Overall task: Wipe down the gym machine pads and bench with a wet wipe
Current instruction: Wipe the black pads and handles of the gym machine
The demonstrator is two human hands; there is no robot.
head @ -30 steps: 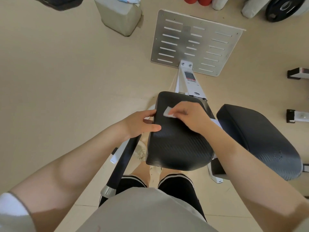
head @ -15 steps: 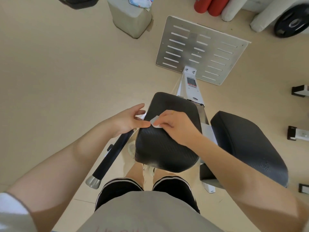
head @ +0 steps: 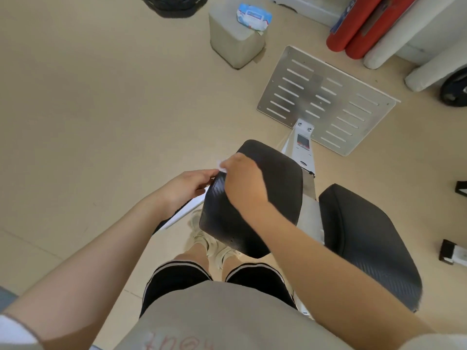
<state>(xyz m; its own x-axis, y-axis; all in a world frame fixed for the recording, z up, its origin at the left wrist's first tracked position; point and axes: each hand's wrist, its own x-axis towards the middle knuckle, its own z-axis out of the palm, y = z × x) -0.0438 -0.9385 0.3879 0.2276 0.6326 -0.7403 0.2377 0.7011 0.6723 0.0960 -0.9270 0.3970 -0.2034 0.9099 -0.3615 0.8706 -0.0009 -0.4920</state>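
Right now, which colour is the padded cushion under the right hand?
Black padded cushion, with a fine woven texture; seen in the head view.

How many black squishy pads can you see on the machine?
2. One pad is in the middle, under the right hand holding the wipe. The other pad sits further right. More may be out of view.

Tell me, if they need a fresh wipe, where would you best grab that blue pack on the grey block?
Probably by its long sides, coming straight down from above. The wipe pack lies flat on top of the grey block, so its upper face and edges are exposed with nothing around them. It looks soft, so a light pinch across the width should lift it.
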